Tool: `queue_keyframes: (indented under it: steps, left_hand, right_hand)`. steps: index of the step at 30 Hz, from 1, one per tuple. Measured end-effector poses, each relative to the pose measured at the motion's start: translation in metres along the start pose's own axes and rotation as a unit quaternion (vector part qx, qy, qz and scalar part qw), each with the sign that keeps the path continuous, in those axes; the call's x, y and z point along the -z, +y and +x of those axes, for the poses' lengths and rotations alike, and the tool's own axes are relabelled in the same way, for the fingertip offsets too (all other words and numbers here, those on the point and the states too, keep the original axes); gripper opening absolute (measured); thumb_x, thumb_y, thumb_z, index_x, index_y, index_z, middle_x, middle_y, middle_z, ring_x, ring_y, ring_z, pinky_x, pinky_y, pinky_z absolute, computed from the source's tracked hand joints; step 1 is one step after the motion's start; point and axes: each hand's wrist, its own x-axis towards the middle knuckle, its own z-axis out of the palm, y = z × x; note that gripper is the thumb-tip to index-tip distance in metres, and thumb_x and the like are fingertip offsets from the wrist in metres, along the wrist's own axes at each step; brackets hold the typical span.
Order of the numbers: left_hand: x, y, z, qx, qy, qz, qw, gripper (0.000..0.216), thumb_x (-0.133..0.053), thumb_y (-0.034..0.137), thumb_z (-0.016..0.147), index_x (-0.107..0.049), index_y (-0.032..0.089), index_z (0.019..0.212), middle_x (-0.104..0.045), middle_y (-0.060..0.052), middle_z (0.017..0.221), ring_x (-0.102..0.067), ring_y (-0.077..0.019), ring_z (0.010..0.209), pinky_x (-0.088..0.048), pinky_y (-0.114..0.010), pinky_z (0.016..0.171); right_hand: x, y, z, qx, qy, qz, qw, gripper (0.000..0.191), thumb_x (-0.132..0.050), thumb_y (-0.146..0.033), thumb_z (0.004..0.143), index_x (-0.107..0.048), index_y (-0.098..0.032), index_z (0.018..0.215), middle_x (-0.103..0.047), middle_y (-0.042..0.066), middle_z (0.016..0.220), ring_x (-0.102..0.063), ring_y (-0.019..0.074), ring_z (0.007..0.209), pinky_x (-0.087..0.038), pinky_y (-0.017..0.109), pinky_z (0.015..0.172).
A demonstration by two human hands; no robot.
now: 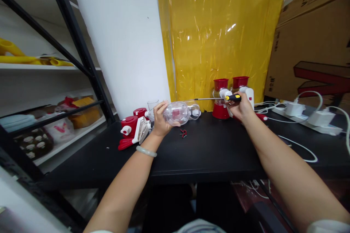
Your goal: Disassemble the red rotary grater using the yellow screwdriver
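Note:
My left hand (160, 118) is wrapped round a clear plastic container (176, 113), held on its side over the black table (213, 145). In my right hand (242, 107) is a screwdriver (232, 98) with a black and yellow handle. Its long shaft points left, and the tip is apart from the container. Below the container lie several small red and dark pieces (183, 133), too small to name for certain. Another clear cylindrical part (194, 111) is behind the container, partly hidden by it.
Red and white appliance parts (131, 129) lie to the left. Two red and clear appliances (221, 98) stand at the back right, beside a white power strip (308, 118) with plugs and cables. A black-framed shelf (90, 69) borders the left, cardboard boxes (308, 43) the right.

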Motion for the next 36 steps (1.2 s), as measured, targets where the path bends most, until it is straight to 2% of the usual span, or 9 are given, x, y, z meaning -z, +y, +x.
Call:
queue_keyframes:
  steps: [4,7,11,15,21,27,31,36]
  left_hand:
    - [0.0,0.002,0.002,-0.012,-0.006,-0.012,1.0,0.082,-0.059,0.074,0.083,-0.042,0.022,0.143,-0.056,-0.016,0.124,-0.06,-0.0292,0.117,-0.053,-0.049,0.1]
    - [0.001,0.002,0.004,-0.018,-0.024,-0.002,1.0,0.081,-0.07,0.066,0.08,-0.044,0.021,0.142,-0.057,-0.015,0.122,-0.061,-0.0293,0.114,-0.054,-0.048,0.097]
    - [0.004,-0.001,0.006,-0.032,-0.043,0.03,0.998,0.079,-0.079,0.057,0.075,-0.047,0.024,0.139,-0.056,-0.012,0.118,-0.06,-0.0279,0.109,-0.054,-0.047,0.095]
    - [0.006,-0.002,0.007,-0.068,-0.046,0.048,0.996,0.072,-0.08,0.05,0.078,-0.045,0.028,0.137,-0.055,-0.011,0.118,-0.059,-0.0269,0.109,-0.054,-0.046,0.094]
    - [0.005,0.003,0.008,-0.092,-0.073,0.068,0.991,0.066,-0.08,0.031,0.079,-0.043,0.034,0.133,-0.058,-0.011,0.132,-0.057,-0.0287,0.121,-0.05,-0.051,0.099]
    - [0.005,0.008,0.009,-0.104,-0.101,0.099,0.984,0.062,-0.067,0.016,0.087,-0.045,0.025,0.144,-0.067,-0.011,0.128,-0.058,-0.0254,0.127,-0.05,-0.043,0.105]
    - [0.004,0.01,0.006,-0.083,-0.107,0.127,0.983,0.054,-0.06,0.013,0.091,-0.053,0.027,0.143,-0.069,-0.01,0.127,-0.06,-0.0242,0.128,-0.046,-0.042,0.11]
    - [0.003,0.012,0.003,-0.12,-0.096,0.182,0.971,0.049,-0.059,0.011,0.091,-0.057,0.03,0.136,-0.071,-0.008,0.124,-0.063,-0.0228,0.123,-0.047,-0.043,0.109]
  right_hand:
    - [-0.001,0.001,0.001,0.015,-0.006,-0.018,1.0,0.039,-0.074,-0.046,0.078,-0.043,-0.023,0.073,-0.05,-0.006,0.06,-0.049,0.0089,0.048,-0.048,0.022,0.043]
    - [-0.001,-0.001,0.002,0.054,0.008,-0.034,0.998,0.035,-0.074,-0.043,0.077,-0.045,-0.023,0.074,-0.05,-0.006,0.063,-0.049,0.0091,0.05,-0.048,0.022,0.045]
    - [-0.002,-0.007,0.003,0.154,0.056,-0.061,0.985,0.027,-0.073,-0.034,0.076,-0.049,-0.024,0.071,-0.052,-0.003,0.068,-0.051,0.0111,0.057,-0.047,0.023,0.045]
    - [-0.005,-0.009,0.002,0.246,0.063,-0.095,0.962,0.028,-0.071,-0.036,0.08,-0.048,-0.024,0.07,-0.05,-0.002,0.07,-0.051,0.011,0.059,-0.047,0.023,0.048]
    - [-0.008,-0.007,0.001,0.245,0.07,-0.101,0.962,0.029,-0.071,-0.039,0.079,-0.048,-0.024,0.071,-0.05,-0.003,0.07,-0.051,0.0102,0.059,-0.046,0.021,0.047]
    - [-0.008,-0.008,0.0,0.24,0.073,-0.082,0.965,0.027,-0.071,-0.037,0.076,-0.048,-0.023,0.069,-0.05,-0.003,0.071,-0.052,0.0105,0.061,-0.046,0.02,0.046]
    - [-0.01,-0.005,-0.002,0.226,0.076,-0.077,0.968,0.025,-0.07,-0.034,0.074,-0.049,-0.023,0.07,-0.05,-0.003,0.07,-0.052,0.0097,0.06,-0.048,0.02,0.048]
    - [-0.009,0.001,-0.002,0.195,0.075,-0.065,0.976,0.026,-0.07,-0.035,0.076,-0.048,-0.022,0.071,-0.051,-0.005,0.071,-0.054,0.009,0.061,-0.052,0.02,0.05]
